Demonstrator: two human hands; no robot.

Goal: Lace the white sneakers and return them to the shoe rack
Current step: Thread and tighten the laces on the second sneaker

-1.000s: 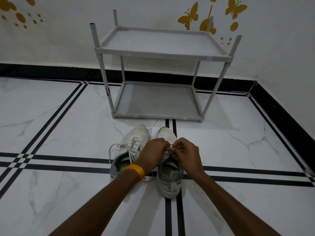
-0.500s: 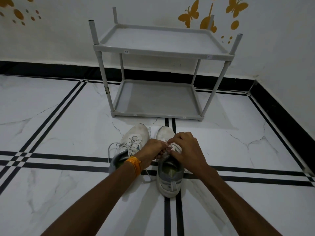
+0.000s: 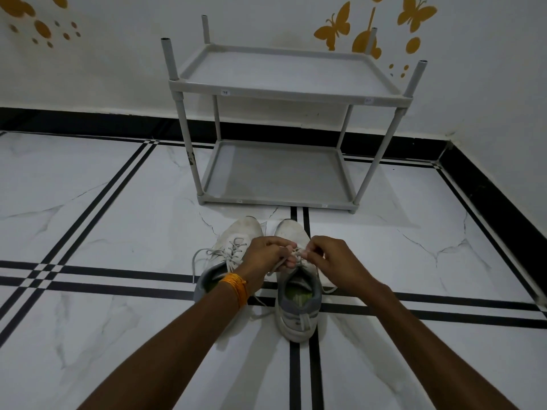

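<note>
We looked down on two white sneakers standing side by side on the marble floor, toes pointing toward a grey two-tier shoe rack set against the wall. Both shelves of the rack held nothing, and it stood just beyond the toes, apart from the shoes.

The right sneaker sat over a pair of black floor stripes, its grey collar and greenish insole open toward us. Our left hand and right hand met above its tongue, each with fingers pinched on a strand of the white lace, so both grips were clenched on that lace and nearly touching one another. One loose end trailed down from the left hand toward the floor between the shoes. We could not tell how many eyelets of this shoe were threaded, since the hands covered them.

The left sneaker lay just beside it, partly behind the left wrist, which wore an orange thread band. Its lace was already crossed through the eyelets (a long loop hung out to the left side, onto the floor).

Orange butterfly decals marked the white wall behind the rack, above a black skirting band.
</note>
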